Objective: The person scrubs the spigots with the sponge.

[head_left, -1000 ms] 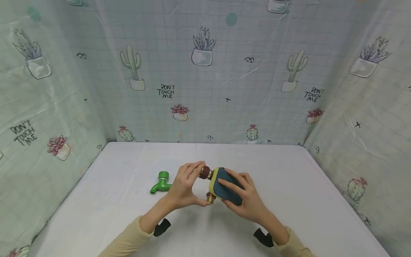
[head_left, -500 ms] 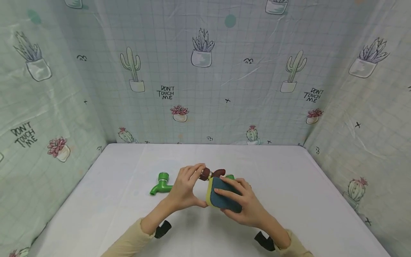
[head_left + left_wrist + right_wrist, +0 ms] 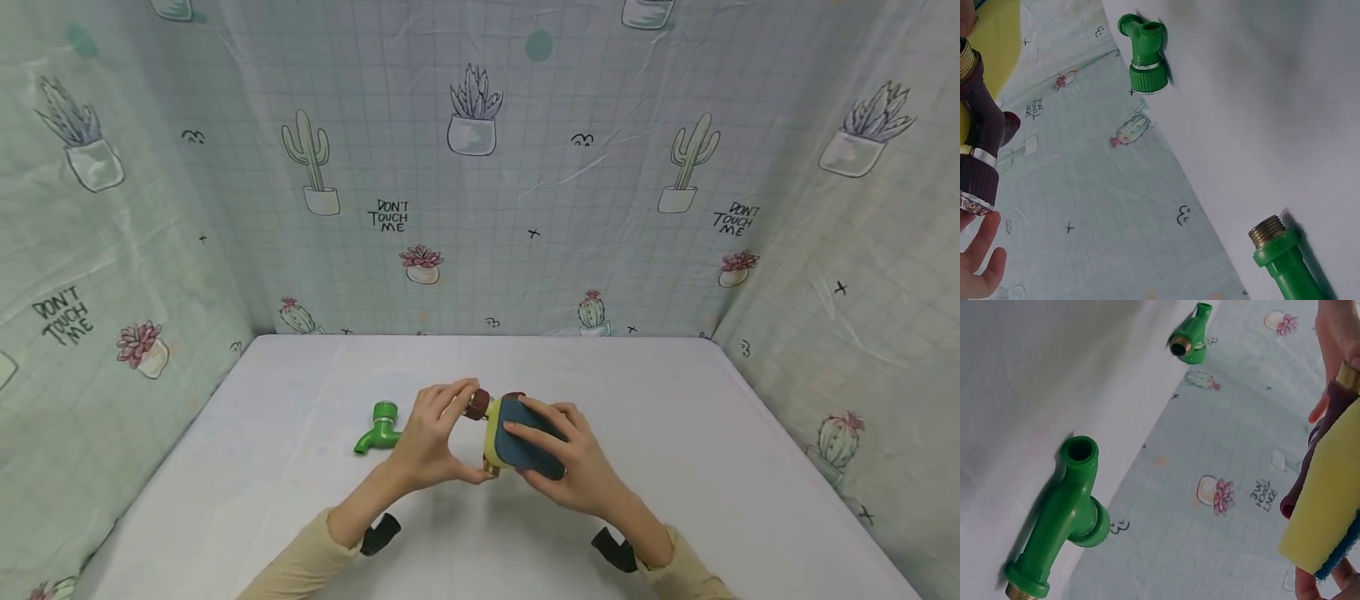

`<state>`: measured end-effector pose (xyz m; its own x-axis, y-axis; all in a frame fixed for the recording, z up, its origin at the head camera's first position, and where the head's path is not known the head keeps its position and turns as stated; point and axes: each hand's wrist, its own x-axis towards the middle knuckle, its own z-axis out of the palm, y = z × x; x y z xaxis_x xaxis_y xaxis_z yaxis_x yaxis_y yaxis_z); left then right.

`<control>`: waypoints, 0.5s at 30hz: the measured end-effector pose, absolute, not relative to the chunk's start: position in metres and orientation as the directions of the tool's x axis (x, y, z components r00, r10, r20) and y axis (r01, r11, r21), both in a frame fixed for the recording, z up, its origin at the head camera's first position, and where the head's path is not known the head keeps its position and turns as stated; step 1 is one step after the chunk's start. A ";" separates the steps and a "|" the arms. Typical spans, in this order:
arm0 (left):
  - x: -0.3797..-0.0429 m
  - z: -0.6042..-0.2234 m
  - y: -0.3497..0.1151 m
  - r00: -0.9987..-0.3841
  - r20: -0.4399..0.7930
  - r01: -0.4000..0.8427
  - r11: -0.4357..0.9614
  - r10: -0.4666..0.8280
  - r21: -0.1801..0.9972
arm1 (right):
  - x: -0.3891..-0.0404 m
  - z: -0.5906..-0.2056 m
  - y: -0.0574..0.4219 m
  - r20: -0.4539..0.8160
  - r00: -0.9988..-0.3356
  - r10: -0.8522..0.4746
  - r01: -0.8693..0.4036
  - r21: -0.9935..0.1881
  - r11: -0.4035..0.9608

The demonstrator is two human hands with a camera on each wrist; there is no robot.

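Cactus-print sheeting (image 3: 540,167) on three sides of a white table (image 3: 660,425) suggests a makeshift booth.

In the head view, the sponge (image 3: 517,450) hides most of my brown tap (image 3: 477,405). My left hand (image 3: 431,437) covers part of a green tap (image 3: 384,427).

Green taps (image 3: 385,427), white table (image 3: 645,417), cloth (image 3: 585,208) (cactus-printed)

Two green taps (image 3: 1063,515), one dark red tap (image 3: 985,128)

The green taps show at lower left and upper middle of the right wrist view. One sponge (image 3: 528,442) and two hands (image 3: 435,437) are at lower centre of the head view. Along its bottom: two sleeves (image 3: 300,558), two black pieces (image 3: 380,534). One white table (image 3: 300,375), lower half.
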<state>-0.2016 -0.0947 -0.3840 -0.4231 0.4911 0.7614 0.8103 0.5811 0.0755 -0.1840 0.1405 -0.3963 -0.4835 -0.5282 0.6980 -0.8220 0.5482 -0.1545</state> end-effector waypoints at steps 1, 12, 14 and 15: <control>-0.201 -0.385 -0.095 -0.419 0.762 0.814 0.577 0.494 0.073 | -0.185 -0.396 0.141 0.700 -0.488 -0.522 -0.816 -0.154 0.557; -0.198 -0.388 -0.091 -0.395 0.771 0.833 0.548 0.500 0.072 | -0.196 -0.388 0.150 0.721 -0.522 -0.456 -0.781 -0.189 0.596; -0.197 -0.389 -0.091 -0.418 0.771 0.830 0.548 0.481 0.108 | -0.195 -0.389 0.151 0.712 -0.549 -0.437 -0.772 -0.232 0.592; -0.197 -0.390 -0.090 -0.433 0.771 0.827 0.546 0.467 0.134 | -0.195 -0.389 0.151 0.704 -0.567 -0.428 -0.765 -0.258 0.590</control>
<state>-0.1966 -0.0902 -0.3900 -0.4328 0.4671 0.7710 0.8271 0.5460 0.1335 -0.1947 0.1508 -0.3893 -0.5672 -0.4276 0.7039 -0.7651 0.5899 -0.2582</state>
